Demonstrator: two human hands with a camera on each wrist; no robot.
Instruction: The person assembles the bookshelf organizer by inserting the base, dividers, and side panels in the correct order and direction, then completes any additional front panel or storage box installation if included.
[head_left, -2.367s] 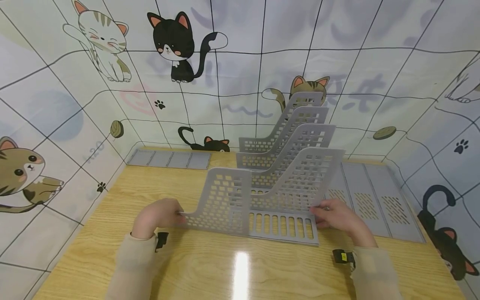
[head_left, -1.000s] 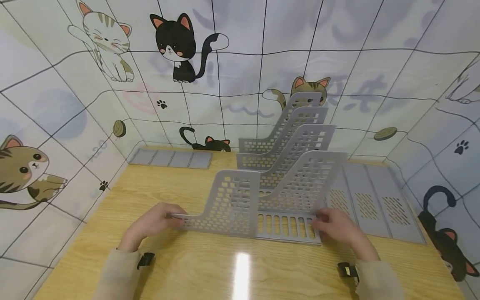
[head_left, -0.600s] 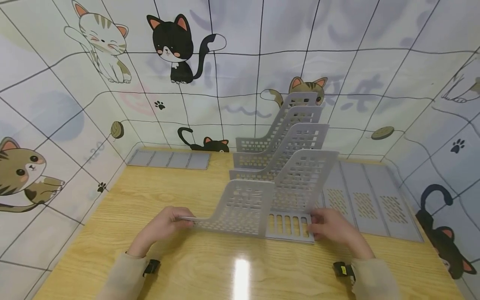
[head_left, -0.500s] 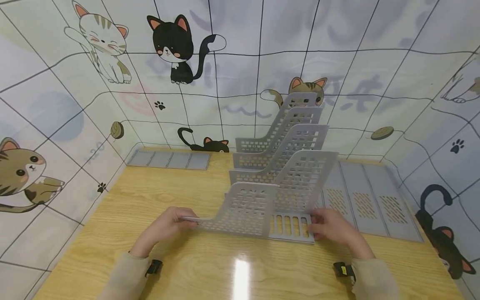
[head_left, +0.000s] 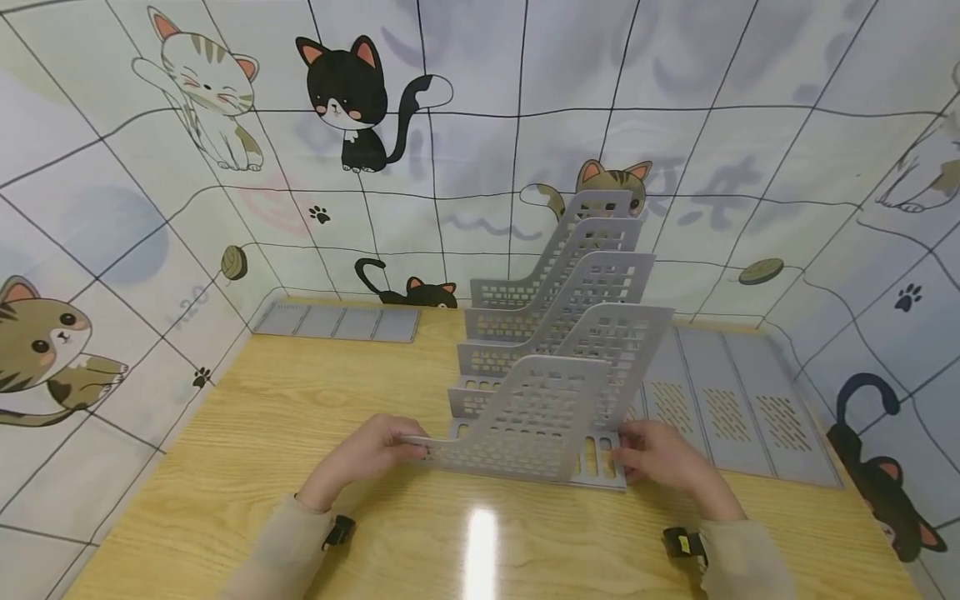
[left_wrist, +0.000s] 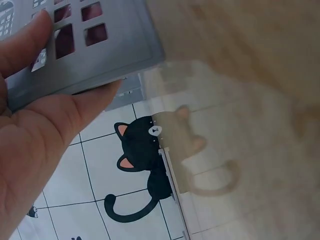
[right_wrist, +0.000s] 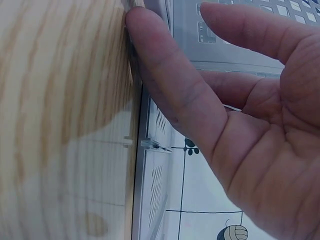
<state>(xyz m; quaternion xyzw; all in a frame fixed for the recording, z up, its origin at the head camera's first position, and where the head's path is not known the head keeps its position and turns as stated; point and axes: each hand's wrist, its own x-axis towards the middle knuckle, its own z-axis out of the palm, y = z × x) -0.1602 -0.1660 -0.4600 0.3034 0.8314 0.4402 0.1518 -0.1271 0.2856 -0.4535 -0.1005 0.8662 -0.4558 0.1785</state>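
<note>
Grip: the low left end of the front panel (head_left: 517, 433) is being pinched by the left hand (head_left: 367, 450). The panel is being held upright at the slotted base's front; whether it is seated is not being shown. Its tall right end is being left unheld, so tilting could be caused by leverage. Slotted base (head_left: 597, 482): its right end is being gripped by the right hand (head_left: 660, 454); skewing might be caused by uneven pushing. Standing panels (head_left: 652, 329), four, are being displayed behind; knocking could be caused by overreach.
</note>
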